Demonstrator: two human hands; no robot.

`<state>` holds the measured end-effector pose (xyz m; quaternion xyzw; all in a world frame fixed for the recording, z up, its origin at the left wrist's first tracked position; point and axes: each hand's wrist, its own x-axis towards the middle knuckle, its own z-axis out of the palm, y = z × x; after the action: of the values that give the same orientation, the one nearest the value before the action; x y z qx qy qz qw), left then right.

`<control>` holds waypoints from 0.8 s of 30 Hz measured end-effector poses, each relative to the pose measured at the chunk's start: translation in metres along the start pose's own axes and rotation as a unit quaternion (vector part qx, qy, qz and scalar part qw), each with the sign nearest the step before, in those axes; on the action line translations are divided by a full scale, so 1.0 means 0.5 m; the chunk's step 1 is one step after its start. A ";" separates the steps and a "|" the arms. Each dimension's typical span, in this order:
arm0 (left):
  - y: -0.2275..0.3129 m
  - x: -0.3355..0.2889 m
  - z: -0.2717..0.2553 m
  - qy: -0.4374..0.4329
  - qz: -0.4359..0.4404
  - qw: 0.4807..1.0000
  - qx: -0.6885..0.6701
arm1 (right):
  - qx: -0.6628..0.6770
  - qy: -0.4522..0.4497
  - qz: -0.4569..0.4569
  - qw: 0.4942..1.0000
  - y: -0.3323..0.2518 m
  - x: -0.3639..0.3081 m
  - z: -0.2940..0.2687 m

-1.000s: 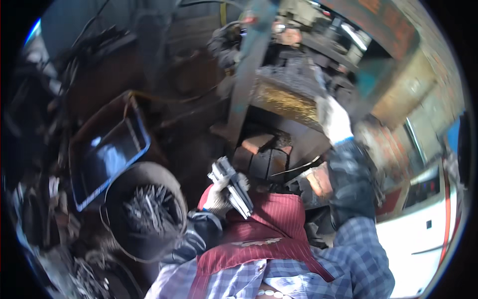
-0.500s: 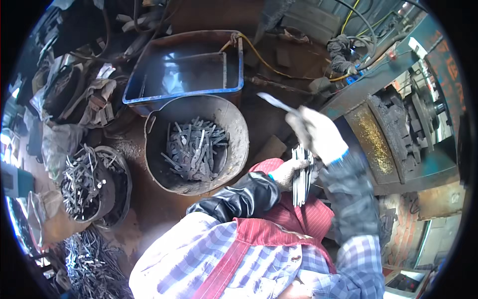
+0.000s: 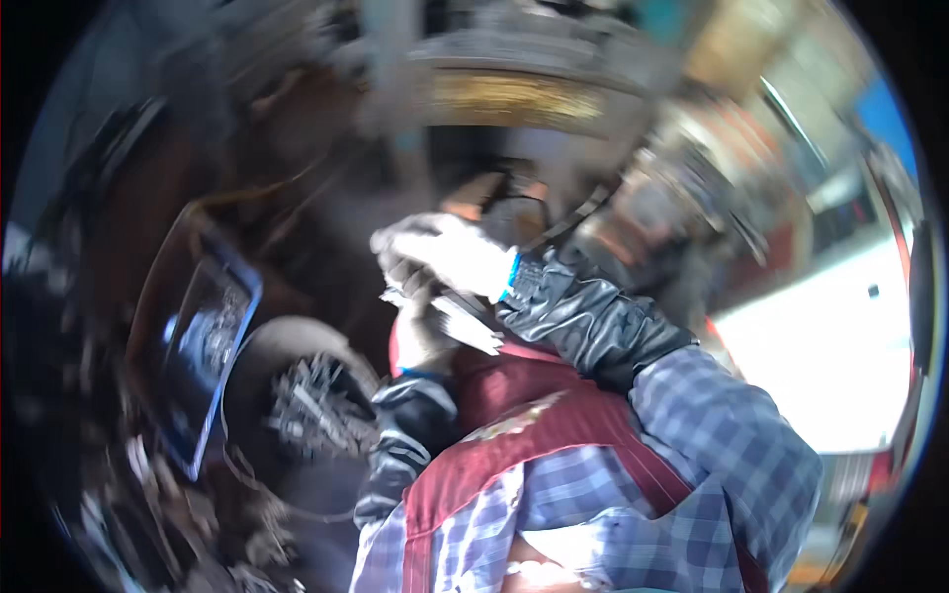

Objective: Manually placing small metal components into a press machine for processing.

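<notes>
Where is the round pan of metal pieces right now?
In the head view, the round pan of metal pieces sits lower left, beside the blue tray, left of the left hand.

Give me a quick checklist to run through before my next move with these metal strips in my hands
1. Left hand gripping the metal strips: ok, the bundle sits in the gloved fist.
2. Right hand on the bundle: ok, it rests over the top of the strips.
3. Gloves and sleeve guards on both arms: ok.
4. Strips lined up evenly: cannot tell, the picture is blurred.
5. Round pan of metal pieces within reach: ok, probably, it sits low at the left beside the blue tray.
6. Path to the machine ahead: cannot tell, too blurred.
</notes>
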<state>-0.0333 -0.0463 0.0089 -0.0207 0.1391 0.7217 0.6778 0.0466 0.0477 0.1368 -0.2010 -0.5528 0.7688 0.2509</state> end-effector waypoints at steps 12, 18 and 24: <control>-0.016 0.000 0.039 -0.085 -0.049 0.995 0.005 | 0.273 0.521 -0.210 0.781 0.014 -0.380 -0.511; -0.025 -0.001 0.040 -0.032 -0.040 0.997 0.059 | 0.372 0.476 -0.273 0.748 -0.018 -0.302 -0.603; -0.024 -0.006 0.035 -0.049 -0.031 0.996 0.070 | 0.228 0.598 -0.199 0.742 -0.013 -0.341 -0.518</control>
<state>-0.0187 -0.0446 0.0241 0.0581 0.1556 0.6892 0.7053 0.3347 0.1397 0.0688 -0.4419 -0.1248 0.5268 0.7153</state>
